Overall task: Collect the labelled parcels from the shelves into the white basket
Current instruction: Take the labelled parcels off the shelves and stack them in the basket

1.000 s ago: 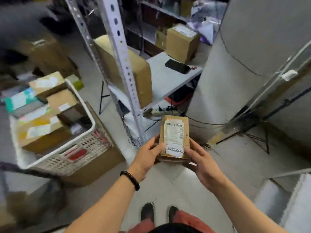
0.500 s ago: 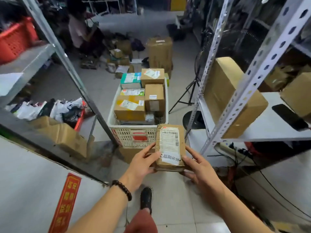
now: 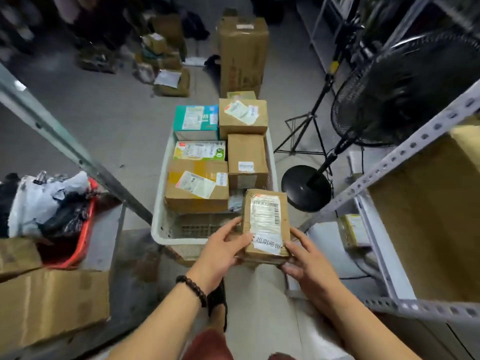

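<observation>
**Over the near rim of the basket: one parcel held, ready to go in**

At the near edge of the white basket (image 3: 166,236), a small labelled parcel (image 3: 266,224) is held between both hands, label side up and tilted slightly. The left hand (image 3: 223,252) is closed on its left edge, thumb on top; the right hand (image 3: 307,263) is wrapped under its lower right corner, fingers beneath. The parcel is carried above the rim and is not yet set down.

The parcel is judged to be light, being supported easily at its edges, and stiff, since the cardboard faces appear flat and the corners square. The glossy tape over the label may be slippery, so the bare cardboard side edges are considered the better places to grip.

Just beyond the hands, a bare patch of the basket floor is seen at the near end. Farther in, the taped brown box (image 3: 197,187) lies at the left, the plain brown box (image 3: 246,159) beside it at the right, and the teal box (image 3: 196,122) is stacked at the far end.
</observation>
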